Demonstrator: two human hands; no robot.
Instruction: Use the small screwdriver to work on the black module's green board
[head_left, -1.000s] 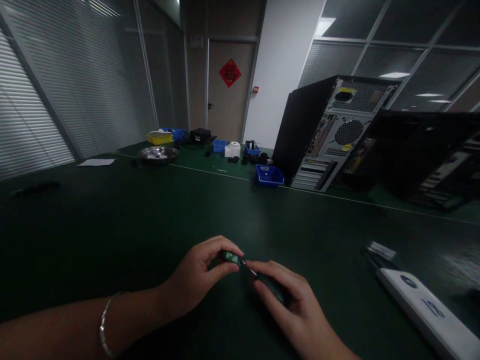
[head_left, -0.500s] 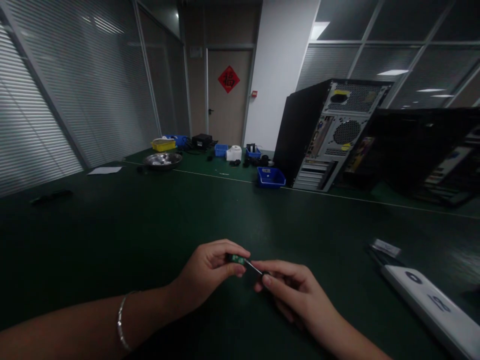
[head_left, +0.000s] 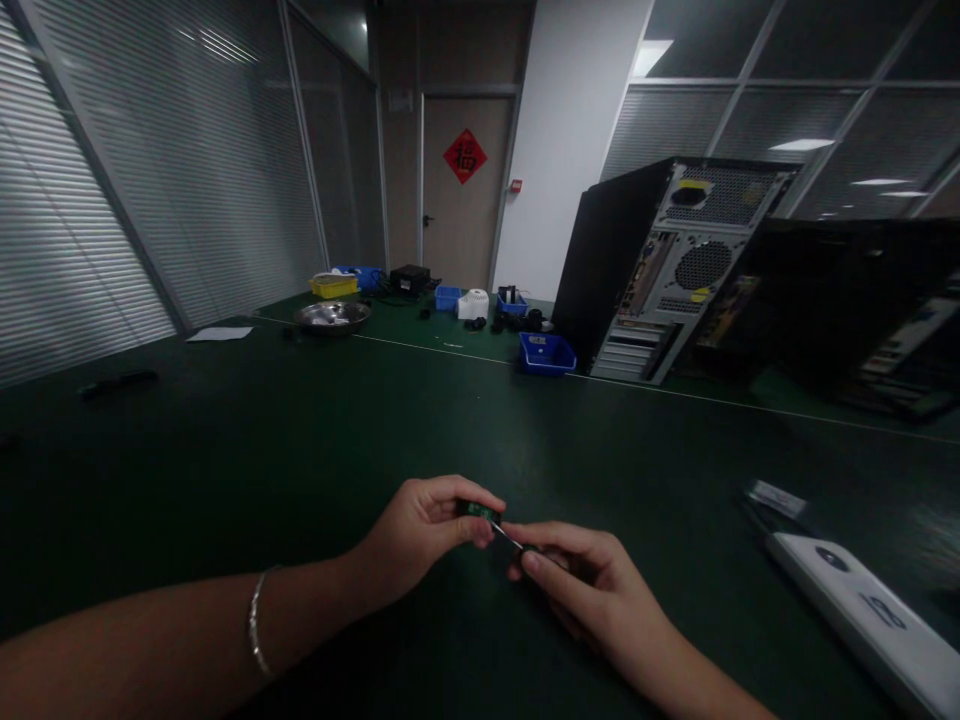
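Note:
My left hand (head_left: 424,532) pinches a small green circuit piece (head_left: 478,512) between thumb and fingers, just above the dark green table (head_left: 300,450). A silver bracelet sits on that wrist. My right hand (head_left: 592,590) grips a small dark-handled screwdriver (head_left: 525,548); its thin metal tip touches the green piece. The two hands nearly meet at the near middle of the table.
A white flat device (head_left: 862,610) and a small silver item (head_left: 776,498) lie at the near right. A black computer tower (head_left: 660,265) stands at the back right beside another dark case (head_left: 847,300). A blue bin (head_left: 547,353), a metal bowl (head_left: 332,316) and small bins sit far back.
The view has shifted slightly. My right hand has drawn back along the screwdriver, fingers now closer to its tip; the left hand keeps holding the green piece in the same place.

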